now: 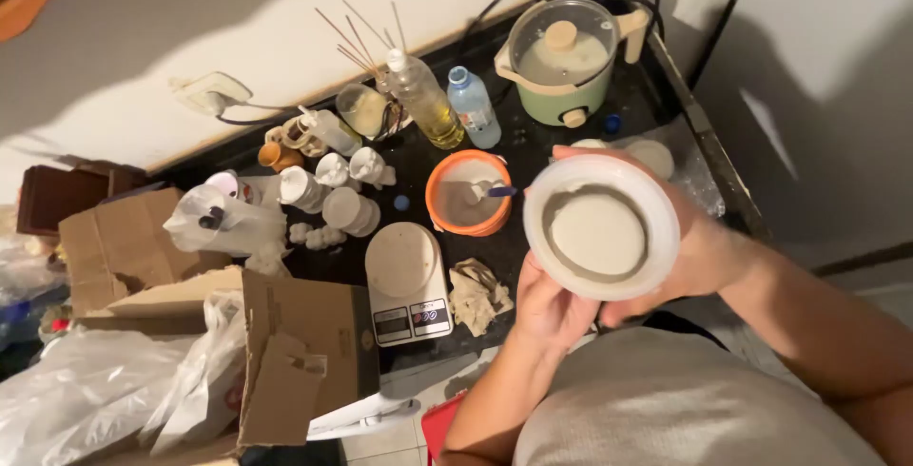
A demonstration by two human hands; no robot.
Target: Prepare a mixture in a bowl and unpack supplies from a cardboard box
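Dark counter point(533, 157) runs along a pale wall, and it is full of stuff.

From the head camera, both hands hold up a round white mold point(601, 226) near the person, above the counter's right side. It looks filled with pale, smooth paste. The left hand point(550, 306) cups the mold from below, with the thumb pressed up on its near left rim. The right hand point(699, 247) wraps round the right side, fingers curled behind the rim. The fingertips are hidden, so I cannot tell how they sit.

Just left of the mold sits an orange bowl point(468, 195) with grey mix and a spoon point(487, 190) in it. A white scale point(407, 281) sits nearer and to the left. A crumpled rag point(478, 295) lies beside the scale.

Far right stands a green pot point(563, 57) with a glass lid. Left of it stand a water bottle point(474, 106) and an oil bottle point(425, 100). Small white figures point(340, 190) stand farther left. Brown boxes point(295, 342) and plastic bags point(86, 395) pile up at the near left.
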